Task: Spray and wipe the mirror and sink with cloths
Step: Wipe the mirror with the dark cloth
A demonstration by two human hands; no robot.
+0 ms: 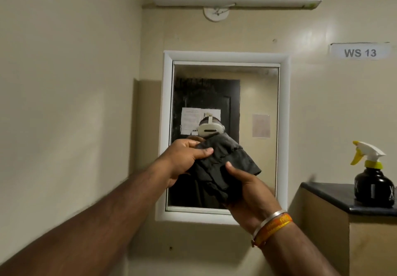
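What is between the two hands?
A dark cloth. In the head view the left hand and the right hand both grip it, bunched up in front of the mirror.

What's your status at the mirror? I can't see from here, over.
Left hand and right hand both grip dark cloth, held before mirror. Spray bottle parked on ledge, right. Nothing in the way.

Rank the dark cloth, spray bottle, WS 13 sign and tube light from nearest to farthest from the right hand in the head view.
From the right hand:
1. Dark cloth: held in it, shared with the left hand.
2. Spray bottle: on the dark ledge to the right.
3. WS 13 sign: upper right wall.
4. Tube light: above the mirror.
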